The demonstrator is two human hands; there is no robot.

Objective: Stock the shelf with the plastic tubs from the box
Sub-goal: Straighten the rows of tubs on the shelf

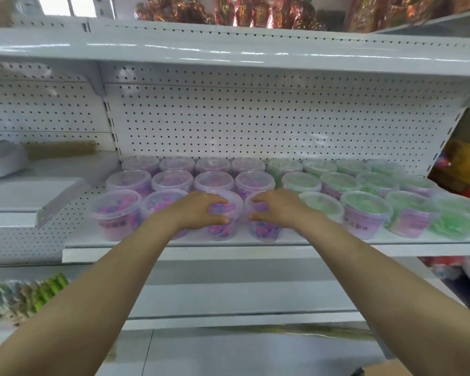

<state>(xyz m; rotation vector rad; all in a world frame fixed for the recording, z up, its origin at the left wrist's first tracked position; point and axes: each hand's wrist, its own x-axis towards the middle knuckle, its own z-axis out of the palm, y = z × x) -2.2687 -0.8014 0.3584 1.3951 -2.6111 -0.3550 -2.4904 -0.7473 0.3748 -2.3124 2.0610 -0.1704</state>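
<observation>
Clear plastic tubs stand in rows on the white shelf [174, 244]. Those on the left hold pink and purple bits, those on the right green ones [366, 213]. In the front row my left hand [201, 210] is clasped around a purple tub [223, 223], thumb low on its side and fingers over the lid. Beside it my right hand [278, 208] wraps a second purple tub [261, 229] the same way. Both tubs rest on the shelf near its front edge. A brown corner at the bottom right may be the box [385, 370].
A white pegboard back panel [255, 120] rises behind the tubs, under an upper shelf [228, 54] carrying shiny wrapped goods. Another shelf bay stands to the left with white items on it. Green packets [25, 297] hang at the lower left. Colourful goods fill the right edge.
</observation>
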